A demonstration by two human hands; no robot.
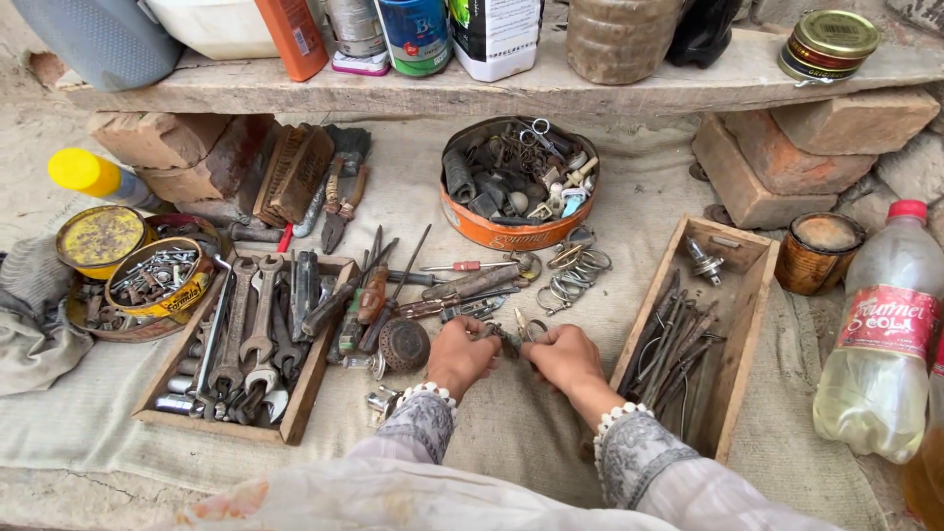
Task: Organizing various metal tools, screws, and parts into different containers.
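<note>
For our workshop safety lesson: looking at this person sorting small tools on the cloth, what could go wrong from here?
1. Both hands, left hand and right hand, work bare among pointed metal pieces; a slip could nick a finger.
2. The loose rings lie close by on the cloth and could get knocked or scattered.
3. The plastic bottle of yellowish liquid stands near the right elbow and might tip.

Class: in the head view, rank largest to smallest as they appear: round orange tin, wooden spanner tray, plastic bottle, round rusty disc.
1. wooden spanner tray
2. plastic bottle, though it is nearer the camera
3. round orange tin
4. round rusty disc
</note>
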